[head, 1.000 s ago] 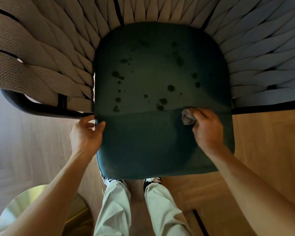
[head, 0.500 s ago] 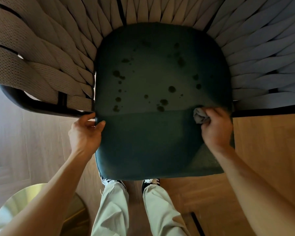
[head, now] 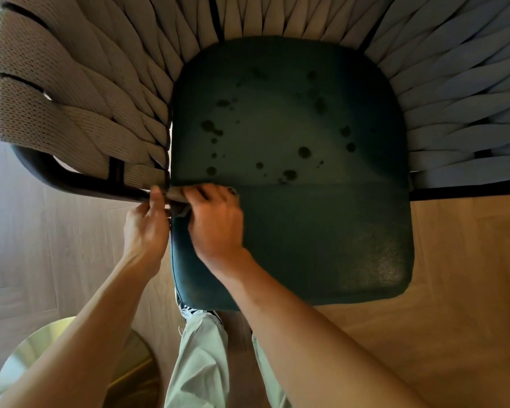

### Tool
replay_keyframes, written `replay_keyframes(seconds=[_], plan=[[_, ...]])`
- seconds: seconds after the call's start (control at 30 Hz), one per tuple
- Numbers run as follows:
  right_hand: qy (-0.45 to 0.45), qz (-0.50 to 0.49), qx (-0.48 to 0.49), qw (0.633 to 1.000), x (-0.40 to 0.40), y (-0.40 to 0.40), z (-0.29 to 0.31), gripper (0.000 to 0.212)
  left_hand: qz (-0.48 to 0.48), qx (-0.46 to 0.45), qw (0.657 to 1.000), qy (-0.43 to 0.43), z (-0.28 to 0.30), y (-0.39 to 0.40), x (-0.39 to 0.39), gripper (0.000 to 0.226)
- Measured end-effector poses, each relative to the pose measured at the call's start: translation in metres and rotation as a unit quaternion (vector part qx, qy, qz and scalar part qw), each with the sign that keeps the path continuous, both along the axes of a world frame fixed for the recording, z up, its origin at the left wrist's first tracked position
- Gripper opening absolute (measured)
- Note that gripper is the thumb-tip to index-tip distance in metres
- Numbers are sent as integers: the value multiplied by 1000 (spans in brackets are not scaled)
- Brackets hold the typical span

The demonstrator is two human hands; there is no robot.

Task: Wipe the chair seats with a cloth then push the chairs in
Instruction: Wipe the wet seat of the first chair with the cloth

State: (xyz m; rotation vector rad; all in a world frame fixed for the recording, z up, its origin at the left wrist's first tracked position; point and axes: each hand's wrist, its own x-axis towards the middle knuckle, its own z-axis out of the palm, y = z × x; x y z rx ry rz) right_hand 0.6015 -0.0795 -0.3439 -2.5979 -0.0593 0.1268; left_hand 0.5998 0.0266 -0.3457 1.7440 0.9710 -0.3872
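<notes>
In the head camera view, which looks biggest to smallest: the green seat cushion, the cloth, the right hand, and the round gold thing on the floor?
1. Green seat cushion, by far the largest.
2. Round gold thing, partly cut off and hidden by the left arm.
3. Right hand.
4. Cloth, mostly hidden by the hands, so its full size is unsure.

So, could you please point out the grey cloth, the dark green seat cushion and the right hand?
grey cloth [head: 179, 208]: head view, bunched fold below the fingers.
dark green seat cushion [head: 321, 231]: head view, bare front half.
right hand [head: 217, 223]: head view, back of hand.
</notes>
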Motion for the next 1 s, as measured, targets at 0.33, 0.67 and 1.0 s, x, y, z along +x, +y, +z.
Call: replay_keyframes(seconds=[0.33,0.67,1.0], plan=[[-45,13,-114,992,5,-55,-11,35,-92,86,992,18,7,-6,6,35],[-25,-53,-196,979,-3,-228,-8,39,-143,159,977,-21,-1,-12,5,45],[-22,-202,-188,961,7,-309,-10,22,-137,190,972,-17,1,-12,4,41]])
